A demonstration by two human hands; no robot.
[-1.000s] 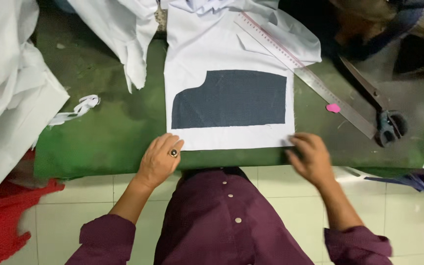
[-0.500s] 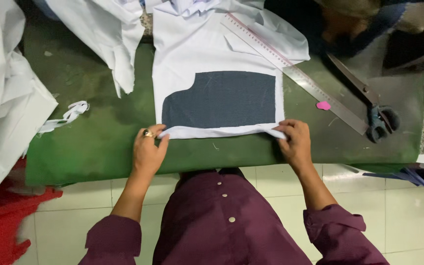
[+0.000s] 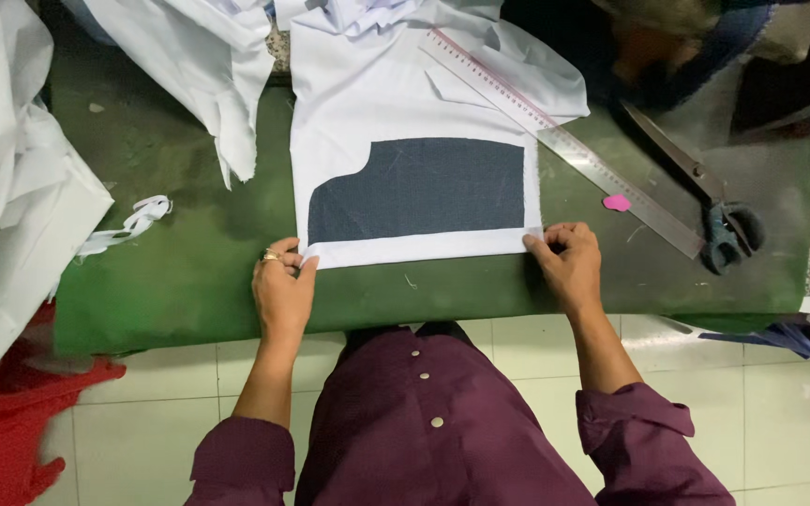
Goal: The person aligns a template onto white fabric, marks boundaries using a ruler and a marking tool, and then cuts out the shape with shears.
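A white fabric piece (image 3: pixel 367 103) lies on the green table (image 3: pixel 180 272) with a dark navy shaped piece (image 3: pixel 424 187) on top of it. The near edge of the white fabric is folded up into a narrow strip (image 3: pixel 414 246) along the navy piece's lower edge. My left hand (image 3: pixel 283 286), wearing a ring, pinches the fold's left corner. My right hand (image 3: pixel 566 262) pinches its right corner.
A long metal ruler (image 3: pixel 564 141) lies diagonally right of the fabric, with a pink chalk piece (image 3: pixel 617 202) beside it and large scissors (image 3: pixel 705 197) farther right. More white cloth (image 3: pixel 11 187) is piled at the left, a white scrap strip (image 3: pixel 133 223) nearby. Red cloth (image 3: pixel 11 431) lies on the tiled floor.
Both hands have lifted the near edge of the white fabric and folded it upward against the navy piece; before, they rested flat on the lower corners.
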